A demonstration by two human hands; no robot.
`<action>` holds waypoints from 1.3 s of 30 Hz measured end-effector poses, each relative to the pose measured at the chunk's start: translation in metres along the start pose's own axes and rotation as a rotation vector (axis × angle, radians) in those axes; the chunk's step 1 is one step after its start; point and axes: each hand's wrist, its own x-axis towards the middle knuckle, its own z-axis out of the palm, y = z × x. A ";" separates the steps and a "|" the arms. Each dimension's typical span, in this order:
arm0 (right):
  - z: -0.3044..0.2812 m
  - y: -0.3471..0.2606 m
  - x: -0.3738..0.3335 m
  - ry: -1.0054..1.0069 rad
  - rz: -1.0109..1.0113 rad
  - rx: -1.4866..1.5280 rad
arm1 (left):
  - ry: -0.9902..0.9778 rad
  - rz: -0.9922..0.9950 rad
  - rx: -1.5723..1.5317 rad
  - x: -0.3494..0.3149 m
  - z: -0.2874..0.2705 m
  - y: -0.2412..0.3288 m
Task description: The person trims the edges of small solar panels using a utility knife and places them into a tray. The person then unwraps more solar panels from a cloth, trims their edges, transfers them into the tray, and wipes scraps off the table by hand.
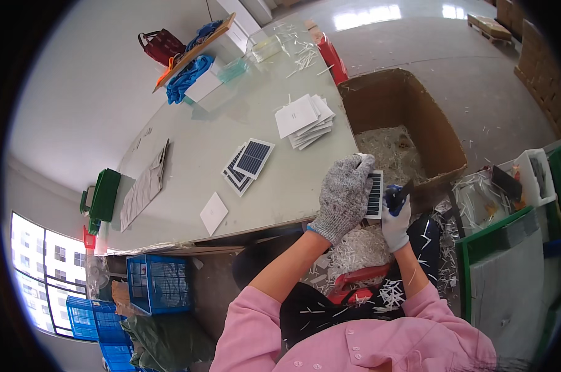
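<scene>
Pale desk point(187, 161) carries dark-striped panels point(254, 159); left hand's point(345, 193) grip is clamped on a white-edged panel point(374, 195). Right hand's point(396, 220) grip is closed around a dark tool point(407, 189).

The window point(52, 254) glows bright, the floor point(472, 105) shows glare, and edges bend.

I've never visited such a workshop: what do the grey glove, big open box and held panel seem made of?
The grey glove looks like knitted fabric, matte, with a speckled texture showing. The big open box seems brown cardboard, dull, with an uneven rim. The held panel, smooth-looking and dark with pale lines and a white border, could be faced with glass or plastic.
</scene>
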 end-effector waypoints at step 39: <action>-0.050 -0.016 -0.019 -0.185 0.336 0.122 | -0.069 0.083 0.488 -0.055 -0.076 -0.073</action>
